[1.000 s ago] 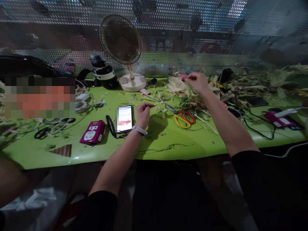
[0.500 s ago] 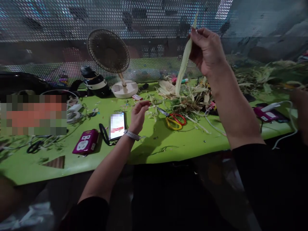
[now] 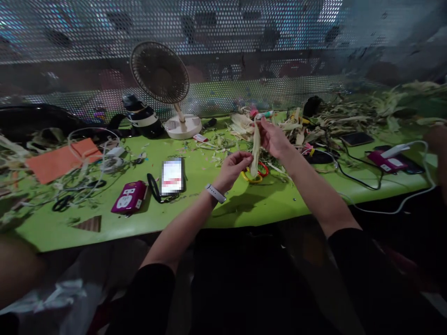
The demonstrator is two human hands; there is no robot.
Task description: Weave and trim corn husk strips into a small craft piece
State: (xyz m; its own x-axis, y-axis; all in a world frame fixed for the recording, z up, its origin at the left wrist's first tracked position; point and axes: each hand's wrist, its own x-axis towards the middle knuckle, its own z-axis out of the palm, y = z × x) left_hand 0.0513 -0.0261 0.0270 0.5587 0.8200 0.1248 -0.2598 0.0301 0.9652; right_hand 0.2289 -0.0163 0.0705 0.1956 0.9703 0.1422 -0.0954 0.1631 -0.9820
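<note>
While apart, right hand (image 3: 275,139) above left hand (image 3: 231,170), each grip a narrow fingertip pinch on the pale husk (image 3: 256,143).

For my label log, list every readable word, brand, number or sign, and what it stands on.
No text reads for certain.
Dark bottle, white band: lettering too blurred.
Smartphone: display pixelated, unreadable.
Purple socket block beside it: markings too small.
Red-and-white packet: any print too small.

We face a perforated screen (image 3: 223,42) behind a long green table (image 3: 275,201). The light is dim, bluish through the screen's holes.
</note>
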